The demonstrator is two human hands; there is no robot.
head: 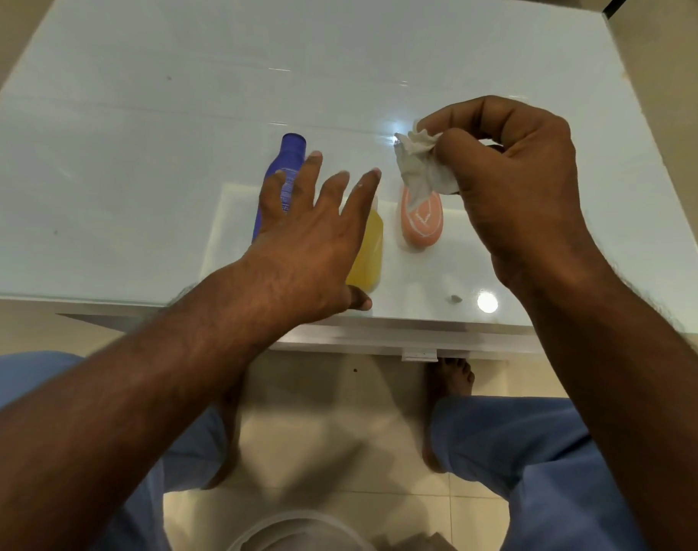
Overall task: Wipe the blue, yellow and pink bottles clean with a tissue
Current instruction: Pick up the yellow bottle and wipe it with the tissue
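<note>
Tissue (420, 165) bunched in my right hand (510, 180), pinched by thumb and fingers above the pink bottle (422, 222). My left hand (311, 240) spreads open over the blue bottle (285, 169) and yellow bottle (367, 252), holding nothing. Bottles look upright on the table (140, 153), caps up toward the camera. I should grip one low, then wipe along its length.

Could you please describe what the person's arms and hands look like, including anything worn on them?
Both forearms are bare, with no sleeves reaching into view. The left hand and right hand wear no gloves, and no rings, watch or bracelets are visible. The forearms show some hair, and the fingernails are short.
</note>
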